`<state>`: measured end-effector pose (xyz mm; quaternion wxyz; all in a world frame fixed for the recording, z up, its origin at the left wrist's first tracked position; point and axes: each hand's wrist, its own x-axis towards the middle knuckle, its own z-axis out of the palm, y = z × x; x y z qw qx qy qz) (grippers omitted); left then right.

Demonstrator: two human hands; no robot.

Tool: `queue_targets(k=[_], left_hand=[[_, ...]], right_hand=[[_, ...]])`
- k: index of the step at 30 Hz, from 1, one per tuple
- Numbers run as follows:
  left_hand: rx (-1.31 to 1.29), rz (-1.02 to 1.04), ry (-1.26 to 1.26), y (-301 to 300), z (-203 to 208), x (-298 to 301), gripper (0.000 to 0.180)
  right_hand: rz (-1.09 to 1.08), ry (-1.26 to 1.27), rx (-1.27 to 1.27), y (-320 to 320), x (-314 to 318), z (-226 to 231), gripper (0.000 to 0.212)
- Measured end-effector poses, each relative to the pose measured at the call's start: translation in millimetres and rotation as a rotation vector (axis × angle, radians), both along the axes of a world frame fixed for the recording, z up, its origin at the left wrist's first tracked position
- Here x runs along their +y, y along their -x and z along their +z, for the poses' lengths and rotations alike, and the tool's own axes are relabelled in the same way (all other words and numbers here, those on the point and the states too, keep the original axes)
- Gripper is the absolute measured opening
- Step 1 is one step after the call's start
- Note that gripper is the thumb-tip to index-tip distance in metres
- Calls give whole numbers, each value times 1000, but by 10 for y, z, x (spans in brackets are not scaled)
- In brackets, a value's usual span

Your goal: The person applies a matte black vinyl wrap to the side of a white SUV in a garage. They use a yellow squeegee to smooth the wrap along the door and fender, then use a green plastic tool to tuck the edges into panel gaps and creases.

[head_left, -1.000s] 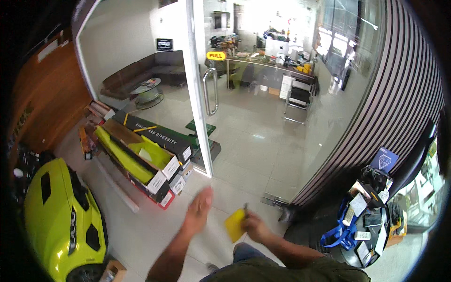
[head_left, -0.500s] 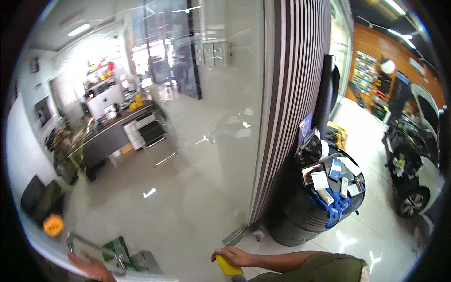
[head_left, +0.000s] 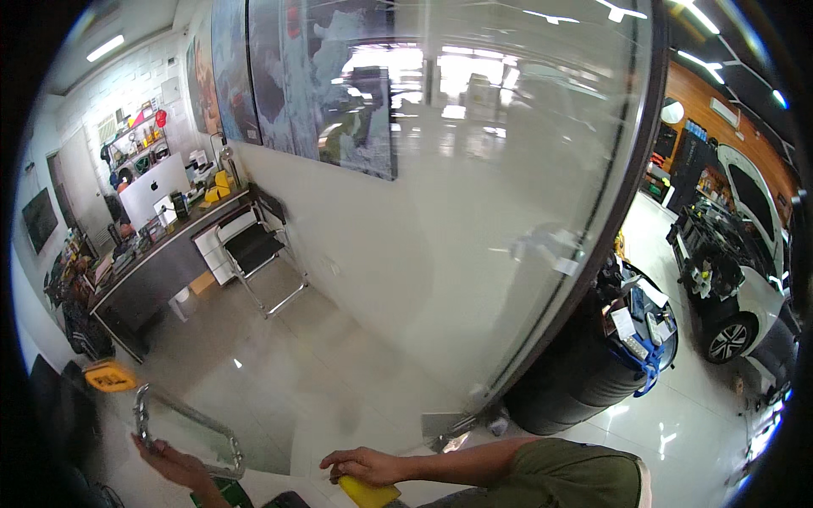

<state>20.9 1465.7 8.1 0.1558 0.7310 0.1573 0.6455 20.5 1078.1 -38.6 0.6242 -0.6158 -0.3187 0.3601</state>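
cut off below and partly covered by fingers, the yellow piece point(head_left: 370, 494) was in the closed grip of the right hand point(head_left: 364, 464). the left hand point(head_left: 174, 466) was at the door handle point(head_left: 142, 413); i could not tell how far its grip had closed. a second earlier, it was well apart from the handle.

Bright overall; a tube light point(head_left: 105, 47) glows at upper left, ceiling strips point(head_left: 701, 15) at upper right; white window glare spreads over the glass panel point(head_left: 466, 110) at upper centre; highlights glint on the door handle point(head_left: 142, 415) at lower left and the glossy floor point(head_left: 627, 449) at lower right; straight edges bow toward black, blue-fringed corners.
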Motion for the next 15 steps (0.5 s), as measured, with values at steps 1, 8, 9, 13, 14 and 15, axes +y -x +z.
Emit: queue_targets(k=[1, 8, 9, 13, 14, 15], left_hand=[[10, -219, 203, -269, 0, -13, 47], [94, -589, 117, -1999, -25, 68, 50], [98, -705, 164, -2220, -59, 70, 51], [91, -1008, 182, -2976, -92, 78, 53], [81, -1060, 170, -3137, -65, 33, 53], [76, -1117, 144, -3299, -8, 29, 53]], right_hand=[[-19, 36, 1, -158, 118, -54, 41], [-280, 61, -41, -1225, 890, 148, 44], [-338, 76, -57, -1412, 1008, 119, 45], [-462, 77, -168, -2116, 1570, 163, 46], [-482, 106, -192, -2275, 1675, 209, 47], [-510, 123, -214, -2423, 1811, 274, 47]])
